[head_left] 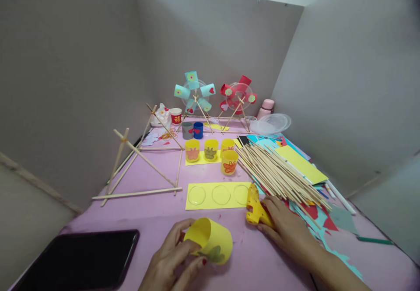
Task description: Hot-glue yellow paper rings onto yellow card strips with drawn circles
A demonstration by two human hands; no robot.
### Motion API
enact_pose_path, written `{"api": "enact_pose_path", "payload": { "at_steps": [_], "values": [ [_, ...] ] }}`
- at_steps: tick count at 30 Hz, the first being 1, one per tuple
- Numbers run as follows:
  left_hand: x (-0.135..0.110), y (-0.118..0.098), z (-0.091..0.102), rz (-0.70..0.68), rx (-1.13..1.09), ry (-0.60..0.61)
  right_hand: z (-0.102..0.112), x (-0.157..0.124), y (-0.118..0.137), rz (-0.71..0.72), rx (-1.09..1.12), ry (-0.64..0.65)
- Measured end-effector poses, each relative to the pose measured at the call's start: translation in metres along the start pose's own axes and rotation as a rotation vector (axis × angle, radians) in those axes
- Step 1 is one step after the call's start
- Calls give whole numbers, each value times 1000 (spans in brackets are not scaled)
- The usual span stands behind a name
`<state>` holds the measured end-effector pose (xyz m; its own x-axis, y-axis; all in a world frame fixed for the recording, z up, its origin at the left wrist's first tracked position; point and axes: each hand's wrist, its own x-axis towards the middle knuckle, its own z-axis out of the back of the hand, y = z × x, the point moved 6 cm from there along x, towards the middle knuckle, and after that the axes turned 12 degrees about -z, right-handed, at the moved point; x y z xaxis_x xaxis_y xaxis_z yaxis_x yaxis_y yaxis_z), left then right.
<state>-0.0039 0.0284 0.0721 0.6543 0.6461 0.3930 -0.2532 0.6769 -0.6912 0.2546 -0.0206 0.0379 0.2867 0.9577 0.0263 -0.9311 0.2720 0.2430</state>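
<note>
My left hand [175, 256] grips a yellow paper cylinder [218, 240] tilted on its side, with a dark green shape on its wall. Its hollow opening faces up and left. My right hand [282, 225] is closed around the handle of a yellow glue gun [255, 205], which rests at the right end of a yellow paper strip [210, 203]. Three pencilled circles run along that strip. Farther back stand several yellow paper cups, one with an orange butterfly [229, 163] and another with a pink figure [192, 152].
A stick frame [141, 191] stands at the left, behind a black tablet [75, 256]. Loose wooden sticks [282, 170] lie over coloured paper at the right. Blue [192, 81] and red [244, 83] paper wheels stand at the back, near a pink bottle [265, 107].
</note>
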Motion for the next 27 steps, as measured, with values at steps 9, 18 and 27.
{"api": "enact_pose_path", "payload": {
  "at_steps": [9,18,27],
  "values": [
    [32,2,18,21,116,54,21,-19,21,91,237,-141],
    [75,-1,25,-136,136,11,14,30,126,114,859,91],
    [72,54,24,58,-303,-90,-5,64,128,40,1020,115]
  ]
}}
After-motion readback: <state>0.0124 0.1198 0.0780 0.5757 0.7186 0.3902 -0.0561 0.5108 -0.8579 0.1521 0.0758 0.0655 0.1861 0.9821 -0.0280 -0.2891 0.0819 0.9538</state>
